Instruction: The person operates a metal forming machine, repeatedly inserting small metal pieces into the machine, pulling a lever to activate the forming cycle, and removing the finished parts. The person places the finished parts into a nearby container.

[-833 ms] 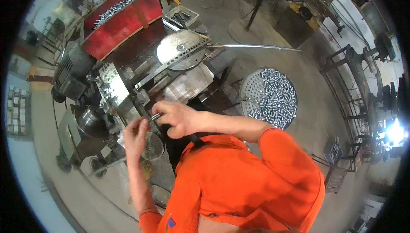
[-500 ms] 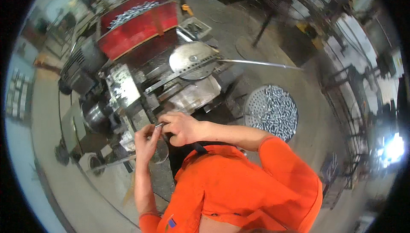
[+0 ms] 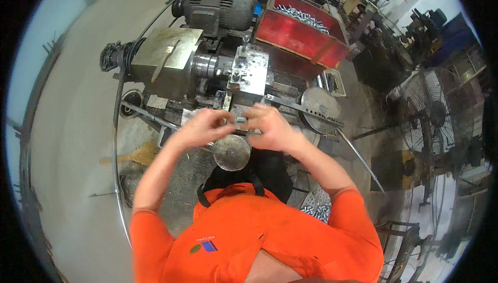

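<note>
Both my hands are held close together in front of the lathe-like machine, fingertips facing each other. My left hand (image 3: 208, 126) has its fingers curled in toward the thumb, somewhat blurred. My right hand (image 3: 271, 128) is bent with fingers drawn together. A small grey metal piece (image 3: 240, 119) shows between the fingertips, nearest the right ones; blur hides how it is gripped. Just beyond the hands is the machine's metal tool block (image 3: 250, 70), beside a round chuck (image 3: 204, 66). Below them is a round metal handwheel (image 3: 232, 153).
A red bin (image 3: 295, 36) of shiny metal parts stands at the back right. Near it are a round plate (image 3: 320, 107) and a long lever (image 3: 360, 158). A perforated basket of parts (image 3: 317, 208) sits by my right elbow. A motor (image 3: 220, 10) and fan (image 3: 428, 106) stand farther off.
My view has swung left and now faces the machine more squarely. The hands, which met around a small metal piece, have moved slightly apart. The parts basket is now mostly hidden by my arm.
</note>
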`<state>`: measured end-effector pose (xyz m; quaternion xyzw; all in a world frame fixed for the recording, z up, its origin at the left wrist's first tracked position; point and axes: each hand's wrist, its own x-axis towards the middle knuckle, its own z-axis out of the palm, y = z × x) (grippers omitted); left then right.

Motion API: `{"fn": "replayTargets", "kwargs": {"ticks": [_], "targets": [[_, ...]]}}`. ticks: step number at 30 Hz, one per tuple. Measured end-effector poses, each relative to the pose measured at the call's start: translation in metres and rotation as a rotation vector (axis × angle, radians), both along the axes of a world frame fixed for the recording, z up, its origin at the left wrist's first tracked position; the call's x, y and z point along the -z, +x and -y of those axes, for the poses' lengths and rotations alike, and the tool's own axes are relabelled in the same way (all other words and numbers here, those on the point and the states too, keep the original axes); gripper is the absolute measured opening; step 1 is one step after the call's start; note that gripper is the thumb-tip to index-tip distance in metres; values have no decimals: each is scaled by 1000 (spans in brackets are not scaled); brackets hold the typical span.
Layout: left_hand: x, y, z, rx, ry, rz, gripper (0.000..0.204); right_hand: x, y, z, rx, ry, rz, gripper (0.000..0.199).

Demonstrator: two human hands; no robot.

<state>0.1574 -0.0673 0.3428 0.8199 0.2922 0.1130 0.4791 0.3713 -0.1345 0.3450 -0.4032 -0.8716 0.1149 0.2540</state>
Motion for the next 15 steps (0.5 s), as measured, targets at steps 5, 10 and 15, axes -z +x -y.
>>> {"fn": "replayTargets", "kwargs": {"ticks": [5,10,15], "targets": [[-20,-123,-22,-598,299,-71,23,-13,-18,-91,137,141,196,28],[11,-256,-3,-918,582,-411,19,10,-28,-165,376,-65,393,24],[56,-303,51,-1034,332,-356,27,41,-23,-186,370,-158,258,26]]}}
